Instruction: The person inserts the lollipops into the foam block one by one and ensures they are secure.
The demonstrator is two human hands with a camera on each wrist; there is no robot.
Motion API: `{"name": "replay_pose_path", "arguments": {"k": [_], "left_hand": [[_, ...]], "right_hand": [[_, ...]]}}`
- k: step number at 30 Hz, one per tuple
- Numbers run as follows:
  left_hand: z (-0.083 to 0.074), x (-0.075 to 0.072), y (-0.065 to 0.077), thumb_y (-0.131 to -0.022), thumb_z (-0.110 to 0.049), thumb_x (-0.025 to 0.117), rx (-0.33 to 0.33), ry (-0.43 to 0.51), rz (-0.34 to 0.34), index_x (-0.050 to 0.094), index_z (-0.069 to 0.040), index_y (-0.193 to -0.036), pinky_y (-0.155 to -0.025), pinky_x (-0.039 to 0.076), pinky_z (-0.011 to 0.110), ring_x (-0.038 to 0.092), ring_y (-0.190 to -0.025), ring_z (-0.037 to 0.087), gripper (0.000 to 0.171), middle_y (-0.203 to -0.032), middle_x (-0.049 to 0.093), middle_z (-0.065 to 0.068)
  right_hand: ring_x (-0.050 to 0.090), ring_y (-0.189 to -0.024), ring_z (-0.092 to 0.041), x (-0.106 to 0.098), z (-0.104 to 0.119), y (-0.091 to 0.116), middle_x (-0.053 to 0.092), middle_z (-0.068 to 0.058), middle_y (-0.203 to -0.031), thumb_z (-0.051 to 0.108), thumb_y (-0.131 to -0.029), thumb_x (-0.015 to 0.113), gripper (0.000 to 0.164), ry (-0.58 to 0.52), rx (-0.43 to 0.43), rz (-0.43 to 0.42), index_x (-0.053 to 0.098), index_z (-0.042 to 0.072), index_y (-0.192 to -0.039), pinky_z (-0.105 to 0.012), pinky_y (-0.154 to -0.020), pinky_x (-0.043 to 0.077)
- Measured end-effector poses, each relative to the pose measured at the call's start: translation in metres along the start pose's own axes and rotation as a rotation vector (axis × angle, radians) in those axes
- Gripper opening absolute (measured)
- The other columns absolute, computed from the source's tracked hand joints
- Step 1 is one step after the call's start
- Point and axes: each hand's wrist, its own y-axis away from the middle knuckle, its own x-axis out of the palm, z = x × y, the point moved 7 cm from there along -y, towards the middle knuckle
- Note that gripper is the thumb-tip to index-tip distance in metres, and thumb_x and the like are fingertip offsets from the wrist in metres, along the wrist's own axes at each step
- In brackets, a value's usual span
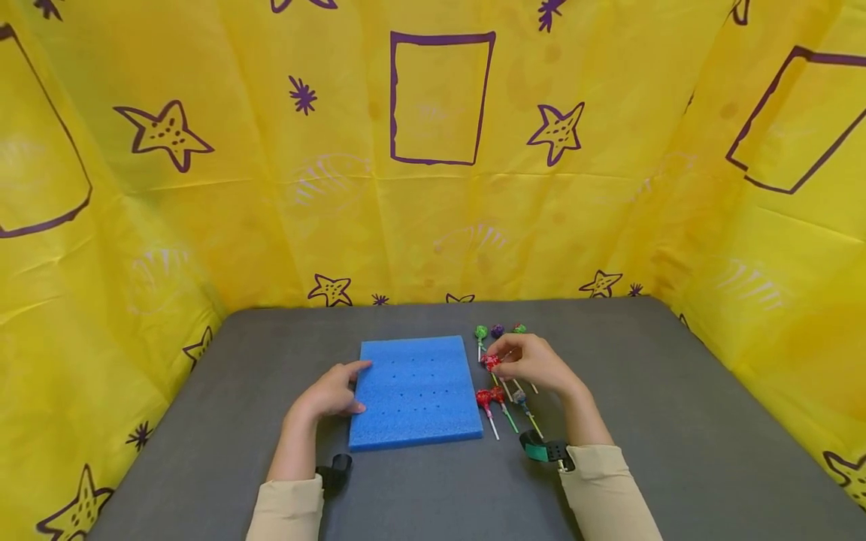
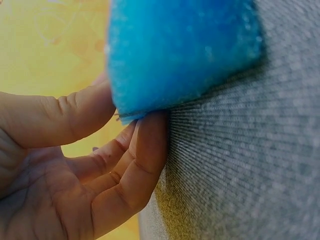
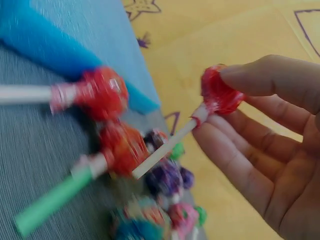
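A square blue foam board [image 1: 416,424] with rows of small holes lies flat on the table. My left hand [image 1: 333,391] holds its left edge; in the left wrist view the thumb [image 2: 65,115] lies against the foam and the other fingers curl at its lower edge. Just right of the board, my right hand [image 1: 534,364] pinches a red-wrapped lollipop [image 3: 220,90] by its head, its pale stick pointing down and away from the palm. Below that hand lie a red lollipop [image 1: 483,398], an orange-red lollipop [image 1: 498,394] with a green stick, and a bluish lollipop [image 1: 519,397].
Behind the right hand lie a green lollipop [image 1: 481,331], a purple lollipop [image 1: 498,330] and a green-and-pink lollipop [image 1: 519,328]. Yellow patterned cloth [image 1: 433,225] walls in the grey table [image 1: 271,353] at the back and sides. Each wrist wears a black strapped device.
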Motion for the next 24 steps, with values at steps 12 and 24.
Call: {"name": "replay_pose_path", "arguments": {"k": [12, 24], "left_hand": [[0.001, -0.001, -0.001, -0.084, 0.005, 0.068, 0.003, -0.012, -0.003, 0.043, -0.006, -0.148, -0.066, 0.045, 0.029, 0.054, -0.103, 0.032, 0.070, -0.130, 0.052, 0.027], [0.001, -0.002, 0.000, -0.084, 0.003, 0.069, 0.000, -0.024, -0.013, 0.044, -0.007, -0.148, -0.069, 0.045, 0.031, 0.052, -0.106, 0.033, 0.070, -0.128, 0.051, 0.026]], "right_hand": [[0.067, -0.084, -0.017, 0.030, 0.022, -0.032, 0.075, -0.010, -0.101, 0.014, -0.085, 0.074, 0.024, -0.120, -0.037, -0.094, 0.070, 0.012, -0.108, -0.035, -0.074, 0.056], [0.069, -0.093, -0.022, 0.060, 0.049, -0.061, 0.073, -0.014, -0.108, 0.011, -0.084, 0.076, 0.024, -0.252, -0.100, -0.190, 0.072, 0.012, -0.108, -0.029, -0.074, 0.054]]}}
